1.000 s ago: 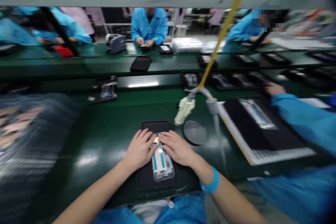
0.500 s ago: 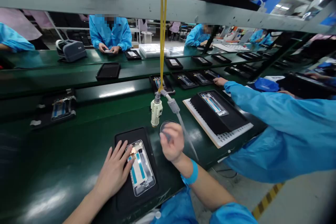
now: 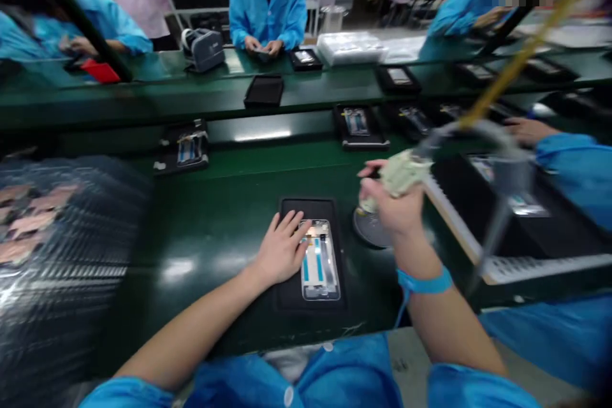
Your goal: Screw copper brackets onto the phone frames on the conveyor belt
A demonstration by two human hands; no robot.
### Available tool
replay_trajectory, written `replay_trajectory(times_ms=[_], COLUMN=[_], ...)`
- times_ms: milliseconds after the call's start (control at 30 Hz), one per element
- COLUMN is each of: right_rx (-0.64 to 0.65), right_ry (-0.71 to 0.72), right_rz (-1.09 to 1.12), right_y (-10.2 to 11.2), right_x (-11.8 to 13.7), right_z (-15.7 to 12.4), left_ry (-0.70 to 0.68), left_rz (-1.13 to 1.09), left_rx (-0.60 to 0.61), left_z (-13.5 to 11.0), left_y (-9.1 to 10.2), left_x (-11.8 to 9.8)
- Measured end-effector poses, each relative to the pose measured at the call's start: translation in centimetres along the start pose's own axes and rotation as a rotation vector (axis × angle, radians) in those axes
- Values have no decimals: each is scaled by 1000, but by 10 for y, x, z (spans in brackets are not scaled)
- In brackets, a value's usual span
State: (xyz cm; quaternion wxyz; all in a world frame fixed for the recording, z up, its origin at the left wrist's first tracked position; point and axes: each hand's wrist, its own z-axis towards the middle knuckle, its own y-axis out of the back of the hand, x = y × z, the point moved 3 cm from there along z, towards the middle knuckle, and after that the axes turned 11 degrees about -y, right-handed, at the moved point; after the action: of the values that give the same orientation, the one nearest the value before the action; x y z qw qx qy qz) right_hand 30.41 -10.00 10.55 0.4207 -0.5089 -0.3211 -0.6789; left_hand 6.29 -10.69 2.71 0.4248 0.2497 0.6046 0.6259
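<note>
Sleeves of blue cloth fill the six o'clock edge, and both bare forearms run up from them onto the green bench.

The left hand lies open and flat, fingers spread and holding nothing. Its palm rests on the black tray and its fingertips reach the left edge of the phone frame. The phone frame lies face up in the tray at the centre of the bench, with its long side pointing to twelve o'clock.

At two o'clock from the tray, the right hand, with a blue wristband, is closed around the cream screwdriver. The screwdriver hangs from a yellow cord that climbs towards one o'clock. The tool's lower end is over the round dish, just beside the tray at three o'clock. Blur hides whether they touch.

Further out at three o'clock, a white board carries a black mat, and a co-worker's sleeve reaches across it. At nine o'clock lies a blurred dark stack.

Beyond, on the belt, one loaded tray lies at eleven o'clock and another at one. Further off at twelve, an empty tray lies in front of a person in a blue coat, who has a grey printer alongside.
</note>
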Motion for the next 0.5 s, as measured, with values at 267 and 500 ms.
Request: replay_trajectory(times_ms=[267, 500], right_rx=[-299, -381], right_ry=[109, 224], right_rz=[-51, -109], right_y=[45, 51], right_x=[-16, -27], right_z=[-36, -29], left_ry=[17, 1], left_rz=[-72, -70], left_rx=[9, -10], left_z=[0, 0], left_y=[-3, 0], left_x=[-5, -8])
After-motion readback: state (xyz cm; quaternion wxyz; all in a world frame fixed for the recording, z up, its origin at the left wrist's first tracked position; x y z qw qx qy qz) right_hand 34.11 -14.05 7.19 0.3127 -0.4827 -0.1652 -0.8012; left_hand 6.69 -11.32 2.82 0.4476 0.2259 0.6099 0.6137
